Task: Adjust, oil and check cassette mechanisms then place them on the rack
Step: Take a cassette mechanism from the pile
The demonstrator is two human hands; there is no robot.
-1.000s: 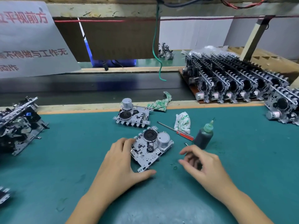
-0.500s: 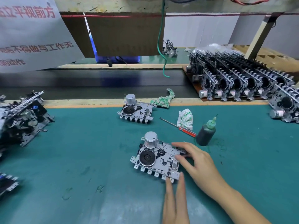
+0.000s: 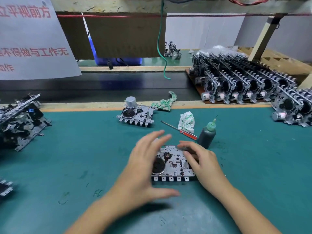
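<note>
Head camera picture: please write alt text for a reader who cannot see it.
Two hands, the left hand and the right hand, reach around a cassette mechanism lying flat on a green mat. Behind it lie a second mechanism, a red screwdriver, a dark oil bottle and two rags. A rack of finished mechanisms stands at the right.

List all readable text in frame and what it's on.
All on the white paper sign hanging top left, red characters, cut off at the left edge:
"立平视前方"
"不得做与工作无", with a clipped character before it
"动作", partly clipped
Cassette mechanisms, oil bottle, screwdriver: no legible markings.
</note>
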